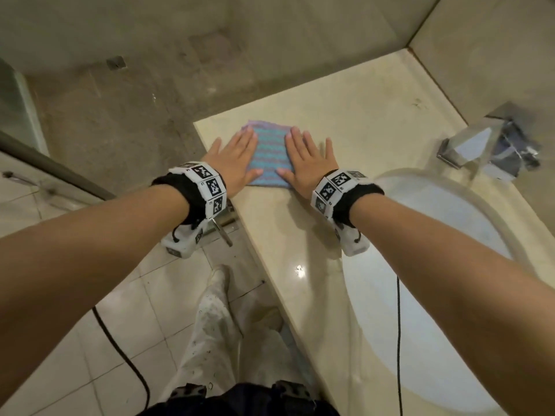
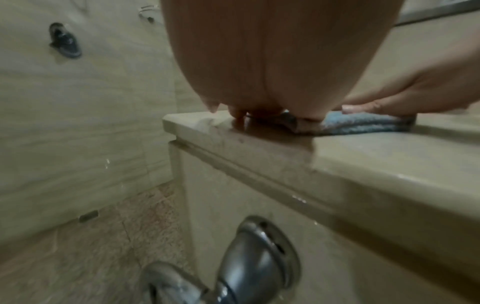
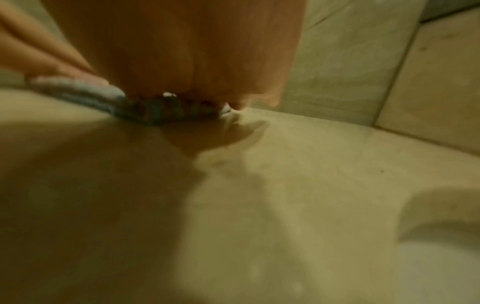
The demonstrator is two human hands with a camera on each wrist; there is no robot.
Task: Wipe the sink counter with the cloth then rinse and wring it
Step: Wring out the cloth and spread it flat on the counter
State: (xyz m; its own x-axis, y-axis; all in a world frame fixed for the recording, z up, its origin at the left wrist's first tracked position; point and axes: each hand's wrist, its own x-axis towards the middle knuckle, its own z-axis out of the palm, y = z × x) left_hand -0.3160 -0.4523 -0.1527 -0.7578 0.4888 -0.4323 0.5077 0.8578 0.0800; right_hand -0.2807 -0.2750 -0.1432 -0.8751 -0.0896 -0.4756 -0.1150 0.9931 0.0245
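Note:
A folded blue cloth (image 1: pixel 269 156) with a purple zigzag pattern lies flat on the beige stone counter (image 1: pixel 354 121), near its left end. My left hand (image 1: pixel 235 157) presses flat on the cloth's left side, fingers straight. My right hand (image 1: pixel 306 159) lies flat on its right side, thumb on the cloth's near edge. In the left wrist view the cloth (image 2: pixel 363 125) shows as a thin blue layer under my palm, with the right hand's fingers (image 2: pixel 389 105) on top. The right wrist view shows the cloth (image 3: pixel 103 96) beneath my palm, blurred.
A white oval sink basin (image 1: pixel 420 265) is set in the counter to the right, with a chrome square tap (image 1: pixel 486 145) behind it. The counter's left edge (image 1: pixel 204 136) drops to a tiled floor. A chrome fitting (image 2: pixel 254 259) sticks out of the cabinet front below.

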